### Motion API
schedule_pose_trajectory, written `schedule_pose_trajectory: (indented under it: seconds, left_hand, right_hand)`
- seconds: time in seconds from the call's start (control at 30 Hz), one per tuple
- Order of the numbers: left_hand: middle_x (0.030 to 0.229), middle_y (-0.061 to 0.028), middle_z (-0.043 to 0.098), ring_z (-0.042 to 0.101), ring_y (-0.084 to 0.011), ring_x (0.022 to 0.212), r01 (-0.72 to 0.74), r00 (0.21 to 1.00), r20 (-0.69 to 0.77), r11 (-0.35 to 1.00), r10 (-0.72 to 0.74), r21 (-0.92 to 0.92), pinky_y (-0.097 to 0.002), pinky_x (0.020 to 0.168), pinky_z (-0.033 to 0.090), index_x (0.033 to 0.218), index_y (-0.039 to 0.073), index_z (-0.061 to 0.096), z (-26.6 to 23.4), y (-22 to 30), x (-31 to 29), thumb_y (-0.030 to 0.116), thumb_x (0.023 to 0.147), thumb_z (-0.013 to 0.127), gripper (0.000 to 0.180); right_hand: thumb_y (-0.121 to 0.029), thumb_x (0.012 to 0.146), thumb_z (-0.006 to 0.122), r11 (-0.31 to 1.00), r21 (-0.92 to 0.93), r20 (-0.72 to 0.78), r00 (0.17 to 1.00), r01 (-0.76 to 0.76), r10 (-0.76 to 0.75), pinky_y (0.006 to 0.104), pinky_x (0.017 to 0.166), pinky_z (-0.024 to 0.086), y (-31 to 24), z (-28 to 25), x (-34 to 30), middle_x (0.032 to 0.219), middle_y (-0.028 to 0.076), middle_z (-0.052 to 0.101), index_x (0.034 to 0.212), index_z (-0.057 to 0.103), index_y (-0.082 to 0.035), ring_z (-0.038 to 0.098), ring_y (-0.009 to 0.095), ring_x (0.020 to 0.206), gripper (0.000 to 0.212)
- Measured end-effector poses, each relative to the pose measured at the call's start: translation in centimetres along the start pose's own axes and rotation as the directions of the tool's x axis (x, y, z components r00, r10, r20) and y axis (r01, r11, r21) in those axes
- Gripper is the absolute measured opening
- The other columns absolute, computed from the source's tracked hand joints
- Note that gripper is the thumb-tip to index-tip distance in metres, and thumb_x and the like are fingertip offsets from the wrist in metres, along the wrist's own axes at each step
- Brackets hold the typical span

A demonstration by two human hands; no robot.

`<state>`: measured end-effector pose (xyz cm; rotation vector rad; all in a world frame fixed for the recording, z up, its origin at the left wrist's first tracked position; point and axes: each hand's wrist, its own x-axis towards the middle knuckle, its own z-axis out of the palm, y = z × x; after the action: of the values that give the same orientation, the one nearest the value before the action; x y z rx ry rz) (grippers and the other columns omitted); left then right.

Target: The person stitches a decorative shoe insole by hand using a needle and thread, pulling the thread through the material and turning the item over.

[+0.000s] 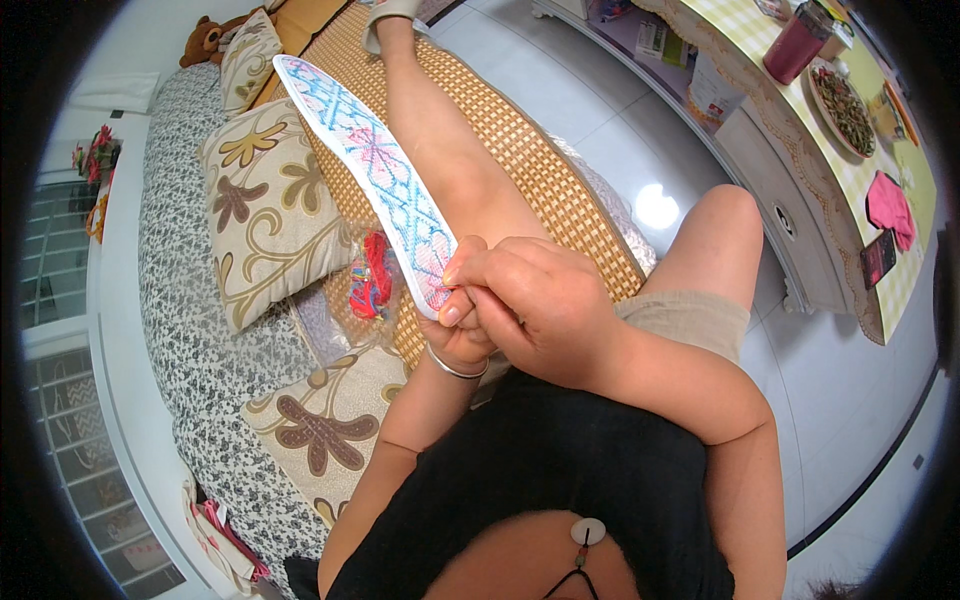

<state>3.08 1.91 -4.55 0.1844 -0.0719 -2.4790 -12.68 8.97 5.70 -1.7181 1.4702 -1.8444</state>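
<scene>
An embroidered insole, white with blue lattice lines and pink flowers, slants up and to the left over my bare leg. My left hand, with a bangle at its wrist, is closed on the insole's near end. Right over it, my right hand has its fingers bent in a pinch at the same end, touching the left fingers. Whatever those fingertips pinch is hidden or too small to make out. Beside the insole, a clear plastic bag with red and blue embroidery thread lies on the seat.
I sit on a couch with a woven mat. Patterned cushions lie along its left side, and a teddy bear sits at the far end. To the right stands a table with a maroon flask, a food plate and a phone.
</scene>
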Motion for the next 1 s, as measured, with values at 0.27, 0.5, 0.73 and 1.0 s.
schedule_pose_trajectory:
  seconds: [0.27, 0.5, 0.73, 1.0]
  left_hand:
    - [0.065, -0.0111, 0.056, 0.029, -0.005, 0.043, 0.103, 0.99, 0.1, 0.994, -0.099, -0.036, -0.0187, 0.039, 0.021, 0.085, 0.006, 0.046, 5.1, -1.3, 1.1, 0.008, 0.088, 0.058, 0.012]
    - [0.074, -0.0117, 0.059, 0.037, -0.003, 0.044, 0.07, 0.997, -0.019, 0.887, -0.068, 0.457, -0.0167, 0.04, 0.031, 0.102, -0.003, 0.052, 6.5, -0.6, 1.2, 0.008, 0.09, 0.056, 0.016]
    - [0.086, -0.0138, 0.061, 0.042, -0.0053, 0.046, 0.013, 0.987, -0.127, 0.742, 0.098, 0.67, -0.0187, 0.041, 0.035, 0.103, -0.003, 0.052, 8.6, -1.7, 0.8, 0.004, 0.088, 0.057, 0.018]
    - [0.085, -0.0111, 0.063, 0.05, -0.0076, 0.05, -0.053, 0.952, -0.133, 0.578, 0.275, 0.814, -0.0197, 0.044, 0.041, 0.101, -0.003, 0.052, 9.6, -2.5, 0.6, -0.003, 0.086, 0.058, 0.016]
  right_hand:
    - [-0.005, 0.072, 0.062, 0.997, 0.046, -0.027, 0.998, -0.063, 0.065, 0.0337, 0.058, 0.05, 0.6, 0.4, -0.4, 0.07, 0.011, 0.058, 0.081, 0.057, -0.005, 0.06, 0.028, 0.064, 0.011]
    - [-0.001, 0.081, 0.059, 0.861, 0.255, 0.127, 0.898, -0.439, 0.421, 0.026, 0.059, 0.049, 1.3, -0.8, -1.2, 0.074, 0.009, 0.063, 0.088, 0.063, -0.002, 0.063, 0.016, 0.066, 0.007]
    - [-0.001, 0.089, 0.056, 0.484, 0.558, 0.388, 0.727, -0.674, 0.566, 0.02, 0.072, 0.045, 4.0, -2.0, -2.5, 0.088, 0.001, 0.061, 0.098, 0.059, 0.001, 0.056, 0.005, 0.08, 0.01]
    - [-0.002, 0.083, 0.06, 0.894, 0.24, 0.047, 0.924, -0.379, 0.379, 0.0311, 0.081, 0.045, 4.4, -1.9, -2.4, 0.099, 0.009, 0.061, 0.096, 0.061, -0.001, 0.056, 0.018, 0.094, 0.014]
